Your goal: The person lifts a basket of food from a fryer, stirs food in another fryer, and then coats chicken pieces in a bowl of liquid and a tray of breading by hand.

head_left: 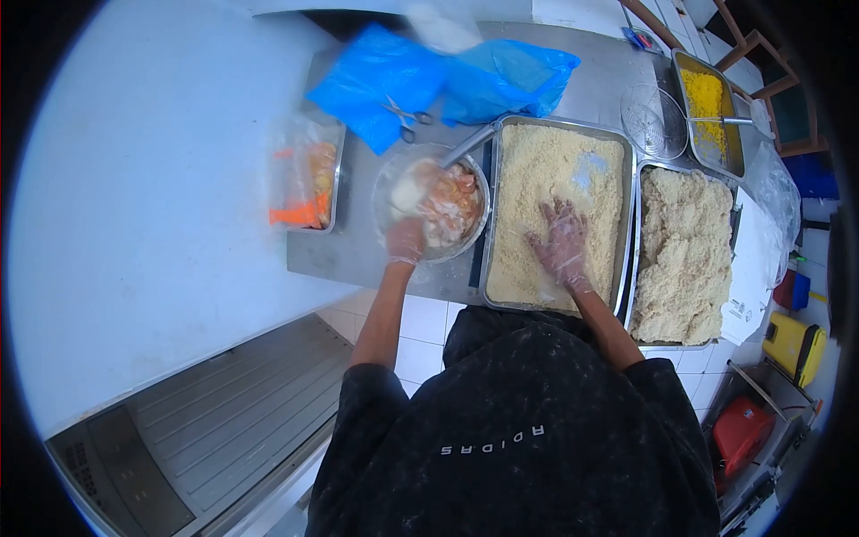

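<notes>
Black shirt (501, 403) nearest, I see right hand (564, 246) splayed empty on crumbs (546, 161); left hand (405, 240) in bowl (485, 215), grip I can't tell, could drip, causing clumps.

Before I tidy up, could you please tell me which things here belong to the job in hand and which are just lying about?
In use:
bowl of wet pieces, left hand at it
pale crumbs, right hand on them
heaped crumbs alongside, probably

Apparently lying about:
scissors
blue plastic beneath them
round wire strainer
yellow case
</notes>
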Available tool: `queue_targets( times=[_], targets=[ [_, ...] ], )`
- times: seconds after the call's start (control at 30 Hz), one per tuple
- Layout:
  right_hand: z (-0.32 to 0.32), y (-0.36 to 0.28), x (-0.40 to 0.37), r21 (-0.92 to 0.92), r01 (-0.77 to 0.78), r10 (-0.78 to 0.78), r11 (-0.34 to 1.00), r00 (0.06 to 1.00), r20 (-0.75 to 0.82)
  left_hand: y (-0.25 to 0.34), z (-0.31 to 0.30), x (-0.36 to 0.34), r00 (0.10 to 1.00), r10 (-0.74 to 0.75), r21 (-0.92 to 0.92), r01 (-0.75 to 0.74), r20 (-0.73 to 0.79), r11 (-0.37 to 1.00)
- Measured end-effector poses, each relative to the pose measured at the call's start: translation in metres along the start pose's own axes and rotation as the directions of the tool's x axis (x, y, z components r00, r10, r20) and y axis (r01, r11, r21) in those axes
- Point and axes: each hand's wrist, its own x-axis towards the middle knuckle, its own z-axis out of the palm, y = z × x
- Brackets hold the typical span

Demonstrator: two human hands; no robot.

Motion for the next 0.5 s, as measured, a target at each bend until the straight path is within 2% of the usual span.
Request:
queue_targets(
  times=[0.1,0.2,0.3,0.4,0.47,0.5],
  targets=[
    [0.002,0.002,-0.001,0.009,0.024,-0.024,1.000,0.999,-0.049,-0.002,-0.009,-0.002,0.992,0.046,0.035,-0.050,0.115,0.998],
    [-0.001,0.001,0.000,0.013,-0.004,0.004,1.000,1.000,-0.005,-0.008,-0.034,-0.015,0.994,0.044,-0.055,-0.038,0.103,0.998],
    [-0.003,0.000,-0.001,0.012,0.003,-0.003,1.000,1.000,-0.021,-0.025,-0.057,-0.024,0.990,0.135,-0.110,-0.137,-0.028,0.984],
    [0.002,0.002,-0.001,-0.009,0.011,-0.011,1.000,1.000,-0.021,-0.052,-0.069,-0.021,0.892,0.319,-0.152,-0.380,-0.321,0.912],
    [0.003,0.003,0.000,0.000,0.016,-0.016,1.000,1.000,-0.018,-0.061,-0.085,-0.010,0.961,0.264,-0.369,-0.273,-0.076,0.888],
    [0.002,0.003,-0.001,0.003,0.016,-0.016,1.000,1.000,-0.017,-0.068,-0.081,-0.006,0.967,0.255,-0.434,-0.237,-0.017,0.869]
  ],
)
